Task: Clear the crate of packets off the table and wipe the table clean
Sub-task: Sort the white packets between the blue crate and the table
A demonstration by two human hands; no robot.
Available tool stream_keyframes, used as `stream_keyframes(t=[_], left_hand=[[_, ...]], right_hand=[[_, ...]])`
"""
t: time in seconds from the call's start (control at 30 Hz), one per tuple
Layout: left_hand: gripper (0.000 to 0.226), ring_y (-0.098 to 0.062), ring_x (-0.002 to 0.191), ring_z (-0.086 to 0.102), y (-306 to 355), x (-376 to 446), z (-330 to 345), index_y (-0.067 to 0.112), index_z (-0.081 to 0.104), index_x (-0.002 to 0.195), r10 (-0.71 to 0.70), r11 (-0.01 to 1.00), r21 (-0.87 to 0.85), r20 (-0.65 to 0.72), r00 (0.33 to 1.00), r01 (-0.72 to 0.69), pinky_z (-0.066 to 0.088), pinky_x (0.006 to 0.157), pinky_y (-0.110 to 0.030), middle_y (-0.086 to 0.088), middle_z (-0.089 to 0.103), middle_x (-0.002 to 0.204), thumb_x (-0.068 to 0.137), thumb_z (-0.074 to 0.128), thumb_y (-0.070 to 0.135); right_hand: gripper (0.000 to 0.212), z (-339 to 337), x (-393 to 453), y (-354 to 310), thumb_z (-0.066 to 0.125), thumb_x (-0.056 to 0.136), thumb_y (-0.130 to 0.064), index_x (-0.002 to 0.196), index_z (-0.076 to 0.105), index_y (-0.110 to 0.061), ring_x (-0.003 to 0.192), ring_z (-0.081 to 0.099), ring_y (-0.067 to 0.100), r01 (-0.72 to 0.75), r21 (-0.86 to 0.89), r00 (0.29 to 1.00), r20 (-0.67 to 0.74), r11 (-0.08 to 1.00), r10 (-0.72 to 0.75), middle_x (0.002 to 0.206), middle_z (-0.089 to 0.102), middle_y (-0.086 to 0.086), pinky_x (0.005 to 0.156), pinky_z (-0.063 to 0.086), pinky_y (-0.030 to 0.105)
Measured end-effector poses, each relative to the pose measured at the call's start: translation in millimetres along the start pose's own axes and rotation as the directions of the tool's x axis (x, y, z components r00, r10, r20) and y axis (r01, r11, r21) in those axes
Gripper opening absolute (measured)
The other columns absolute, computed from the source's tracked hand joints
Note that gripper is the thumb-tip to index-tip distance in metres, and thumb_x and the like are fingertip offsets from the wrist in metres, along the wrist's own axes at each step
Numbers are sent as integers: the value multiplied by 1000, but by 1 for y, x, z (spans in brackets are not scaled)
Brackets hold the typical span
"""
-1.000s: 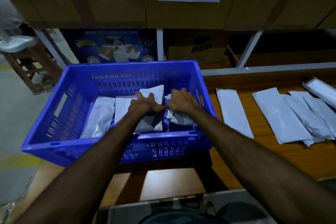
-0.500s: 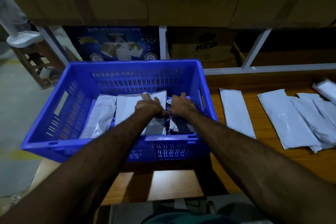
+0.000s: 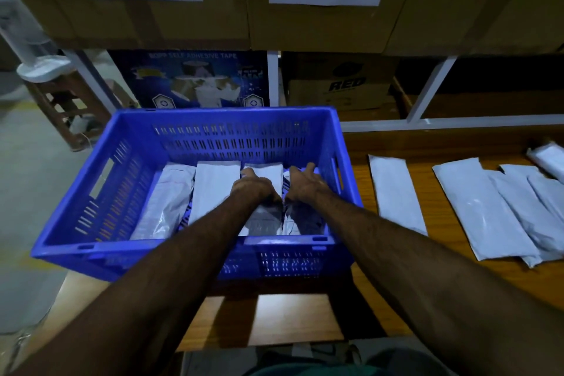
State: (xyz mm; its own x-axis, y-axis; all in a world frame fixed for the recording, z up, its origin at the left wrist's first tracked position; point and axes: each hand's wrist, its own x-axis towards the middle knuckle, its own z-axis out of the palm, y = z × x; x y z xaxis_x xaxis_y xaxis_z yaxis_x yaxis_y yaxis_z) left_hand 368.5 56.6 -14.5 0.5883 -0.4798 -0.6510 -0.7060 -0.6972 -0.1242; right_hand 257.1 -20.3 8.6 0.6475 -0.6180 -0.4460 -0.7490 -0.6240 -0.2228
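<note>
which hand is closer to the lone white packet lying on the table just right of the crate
Right. The right hand is inside the blue crate by its right wall, nearest the lone white packet; the left hand sits further left.

Your two forearms enter from the bottom corners, both bare from the frame's lower edge to the wrist; no sleeve, cuff, watch, band or glove shows on either. Fine hair is visible along both forearms. Your left hand (image 3: 252, 189) and right hand (image 3: 305, 184) are bare, with no rings that can be made out in the dim light. At the bottom centre, a strip of dark teal garment (image 3: 320, 368) shows between your arms; its type cannot be told. No other part of your body is in view.
</note>
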Motion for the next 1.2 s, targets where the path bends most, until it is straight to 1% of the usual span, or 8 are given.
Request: stream_keyframes(t=[0.2,0.37,0.47,0.57,0.7,0.93,1.03,1.2], left_hand=[[92,-39,155,26,-12,-43,-19,6,42,153,7,993,-121,-39,999,-11,34,122,-52,-24,21,167,92,59,73],[102,-38,134,53,-37,-104,-42,17,47,153,138,962,-201,-225,965,-185,48,110,-51,-15,46,155,79,51,88],[99,-32,133,56,-52,-150,-38,31,46,154,189,896,-304,-397,898,-323,50,106,-52,-6,53,155,76,46,91],[73,-24,135,55,-58,-197,-16,34,42,157,217,843,-310,-551,805,-439,48,108,-47,2,53,156,95,56,70],[64,-13,120,60,-55,-248,22,40,50,152,203,745,-345,-698,687,-571,50,99,-38,13,62,140,97,50,73],[38,-17,112,63,-3,-280,63,24,70,131,232,502,-325,-842,487,-801,51,93,-37,11,68,119,99,63,43],[35,-13,113,61,25,-277,76,26,70,131,333,426,-301,-824,457,-853,49,95,-34,13,67,120,100,64,42],[39,-11,115,57,75,-261,91,27,64,139,519,376,-234,-749,413,-897,49,95,-31,13,62,129,103,61,42]], right_hand=[[66,-15,-10,-4,79,86,-42,136,45,-16,123,56,45,52,-65,999,-13,997,-53,149,26,19,102,51,50],[48,-53,-53,-18,67,93,-44,131,56,-18,114,61,42,150,-13,956,-255,989,-148,139,44,14,91,53,46],[38,-72,-103,-20,63,98,-47,126,65,-22,99,66,24,267,179,891,-421,947,-172,119,67,1,69,45,32],[38,-76,-156,-8,62,100,-50,129,66,-26,94,67,8,366,369,838,-530,854,-130,114,71,-10,73,52,25],[29,-64,-217,25,66,99,-44,125,70,-33,95,64,-9,439,564,826,-559,699,-69,103,67,-26,73,49,7],[20,-21,-269,98,68,97,-30,116,76,-32,98,71,4,360,658,800,-582,661,144,101,75,-19,66,53,12],[21,-4,-278,130,69,97,-34,115,76,-30,98,71,6,292,640,777,-592,711,215,102,75,-18,72,57,22],[21,17,-281,184,67,97,-39,115,74,-30,93,69,2,177,643,749,-579,745,321,100,73,-19,66,52,17]])
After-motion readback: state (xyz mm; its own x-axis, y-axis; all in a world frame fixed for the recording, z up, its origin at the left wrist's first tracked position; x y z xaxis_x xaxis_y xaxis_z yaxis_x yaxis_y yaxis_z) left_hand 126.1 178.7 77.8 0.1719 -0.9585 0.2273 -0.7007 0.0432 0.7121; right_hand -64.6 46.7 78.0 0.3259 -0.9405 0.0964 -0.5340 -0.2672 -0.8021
